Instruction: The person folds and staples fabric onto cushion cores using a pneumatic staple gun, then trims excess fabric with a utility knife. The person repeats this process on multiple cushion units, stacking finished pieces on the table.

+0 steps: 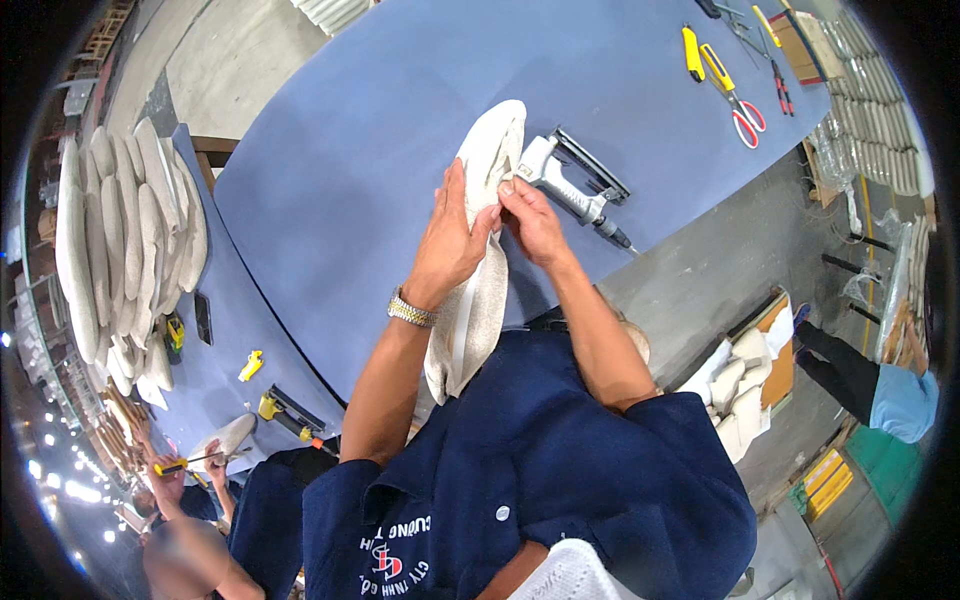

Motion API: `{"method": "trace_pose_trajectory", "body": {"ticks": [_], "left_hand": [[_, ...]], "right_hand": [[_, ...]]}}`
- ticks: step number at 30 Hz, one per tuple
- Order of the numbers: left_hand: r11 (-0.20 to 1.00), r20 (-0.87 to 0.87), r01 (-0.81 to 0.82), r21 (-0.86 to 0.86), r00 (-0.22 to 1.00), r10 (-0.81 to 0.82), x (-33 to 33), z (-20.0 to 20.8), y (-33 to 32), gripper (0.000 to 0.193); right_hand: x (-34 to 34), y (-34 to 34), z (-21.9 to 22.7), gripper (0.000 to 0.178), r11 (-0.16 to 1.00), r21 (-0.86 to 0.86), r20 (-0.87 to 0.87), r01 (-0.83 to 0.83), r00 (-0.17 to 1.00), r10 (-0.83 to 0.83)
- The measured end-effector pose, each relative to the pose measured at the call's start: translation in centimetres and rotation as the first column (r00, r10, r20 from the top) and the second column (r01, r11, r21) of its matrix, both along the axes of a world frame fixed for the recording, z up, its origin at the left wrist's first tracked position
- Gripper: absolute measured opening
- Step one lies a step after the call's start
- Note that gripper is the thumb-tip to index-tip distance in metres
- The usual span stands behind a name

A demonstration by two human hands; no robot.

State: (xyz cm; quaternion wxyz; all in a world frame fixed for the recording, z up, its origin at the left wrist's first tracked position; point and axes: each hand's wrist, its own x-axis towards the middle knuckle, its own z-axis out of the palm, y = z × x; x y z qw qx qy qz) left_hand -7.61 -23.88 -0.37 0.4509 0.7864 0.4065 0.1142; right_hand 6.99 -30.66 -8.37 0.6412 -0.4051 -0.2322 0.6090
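Observation:
A long, cream fabric-covered cushion pad (pixel 472 315) stands lengthwise between me and the blue table, its far end rounded and its near end close to my shirt. My left hand (pixel 450 240) grips its left side, fingers laid along the fabric and thumb over the top. With thumb and index finger, my right hand (pixel 532 220) pinches the cloth at the pad's right edge. The thumbs are close together. Just beyond my right hand, a grey-white staple gun (pixel 572 185) lies on the table, with an air hose fitting at its near end.
Yellow-handled scissors (pixel 735 95) and a yellow cutter (pixel 692 54) lie at the far right of the blue table (pixel 340 130). A pile of similar pads (pixel 135 220) stands at left. Nearby, a co-worker (pixel 190 550) holds a screwdriver and a pad. Another person (pixel 890 395) stands at right.

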Motion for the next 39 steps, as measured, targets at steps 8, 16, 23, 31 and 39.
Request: {"method": "trace_pose_trajectory", "body": {"ticks": [8,16,23,31,39], "left_hand": [[0.996,-0.126,-0.073,0.054,0.989,0.08,0.8,0.5,-0.4,0.084],[0.988,-0.205,-0.084,0.129,0.973,0.109,1.5,0.4,-0.7,0.083],[0.993,-0.259,-0.081,0.083,0.961,0.1,1.4,0.1,-0.9,0.082],[0.994,-0.253,-0.098,0.038,0.962,0.105,1.6,0.9,-0.6,0.082],[0.992,-0.255,-0.094,0.081,0.96,0.112,1.4,0.8,-1.0,0.081]], "right_hand": [[8.4,-2.0,-2.0,0.059,0.936,-0.223,0.975,0.273,0.079,0.209],[10.1,-0.8,-0.7,0.069,0.91,-0.334,0.938,0.246,0.185,0.295],[9.4,-4.9,13.0,0.06,0.997,-0.012,0.739,0.076,0.672,-0.043],[7.0,-3.4,11.8,0.065,0.989,0.057,0.863,-0.139,0.506,0.021],[7.2,-2.4,11.2,0.064,0.982,-0.053,0.844,-0.183,0.517,0.142]]}}
